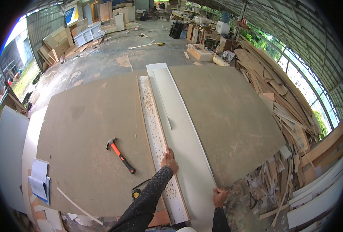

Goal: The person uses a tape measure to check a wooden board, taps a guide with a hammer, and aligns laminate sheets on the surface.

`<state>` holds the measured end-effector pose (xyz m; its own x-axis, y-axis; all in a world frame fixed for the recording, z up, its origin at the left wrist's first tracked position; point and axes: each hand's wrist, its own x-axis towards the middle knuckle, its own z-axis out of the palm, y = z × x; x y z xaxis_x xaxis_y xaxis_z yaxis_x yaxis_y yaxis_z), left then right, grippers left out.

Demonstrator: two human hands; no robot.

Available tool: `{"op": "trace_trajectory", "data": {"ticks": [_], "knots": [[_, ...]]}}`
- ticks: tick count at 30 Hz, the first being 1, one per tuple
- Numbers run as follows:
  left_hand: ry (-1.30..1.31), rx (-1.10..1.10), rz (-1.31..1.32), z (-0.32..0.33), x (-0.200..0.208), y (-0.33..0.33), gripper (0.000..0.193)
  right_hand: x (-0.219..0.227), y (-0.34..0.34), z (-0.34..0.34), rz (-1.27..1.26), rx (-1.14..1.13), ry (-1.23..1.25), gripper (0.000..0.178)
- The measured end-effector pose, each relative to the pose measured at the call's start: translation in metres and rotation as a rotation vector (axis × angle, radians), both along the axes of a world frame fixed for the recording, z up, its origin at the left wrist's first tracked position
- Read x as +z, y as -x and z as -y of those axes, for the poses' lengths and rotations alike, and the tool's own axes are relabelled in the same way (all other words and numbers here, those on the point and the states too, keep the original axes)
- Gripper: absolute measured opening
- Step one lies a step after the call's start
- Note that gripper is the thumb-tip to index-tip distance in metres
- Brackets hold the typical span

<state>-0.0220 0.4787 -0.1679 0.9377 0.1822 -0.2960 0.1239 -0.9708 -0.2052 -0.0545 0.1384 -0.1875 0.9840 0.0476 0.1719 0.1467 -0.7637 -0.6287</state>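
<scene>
Between the grips, the white laminate sheet point(187, 149) runs lengthwise forward; right hand point(219, 197), nearer, pinches its edge; left hand point(170, 161) rests on the wood-edged panel point(153, 120), closure unclear.

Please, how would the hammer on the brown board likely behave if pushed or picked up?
The hammer is probably head-heavy, given its metal-looking head. That head, set crosswise on the handle, would likely hinder rolling.

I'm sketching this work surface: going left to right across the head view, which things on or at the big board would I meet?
Folded papers, thin pale strip, claw hammer, left hand, right hand.
</scene>
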Motion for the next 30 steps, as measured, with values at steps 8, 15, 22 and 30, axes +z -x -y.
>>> {"op": "trace_trajectory", "data": {"ticks": [8,15,22,30], "knots": [[0.053,0.012,0.052,0.006,0.002,0.001,0.069,-0.027,-0.109,-0.090,0.005,0.040,0.255,0.022],[0.090,-0.019,-0.057,0.003,0.021,-0.006,0.064,-0.030,-0.135,-0.101,-0.076,0.134,-0.118,0.030],[0.029,0.007,0.156,0.003,-0.026,-0.002,0.063,0.002,0.008,0.006,-0.076,0.009,-0.080,0.036],[-0.006,-0.027,0.002,0.011,-0.001,-0.002,0.060,-0.013,-0.027,-0.012,-0.132,-0.072,0.148,0.021]]}}
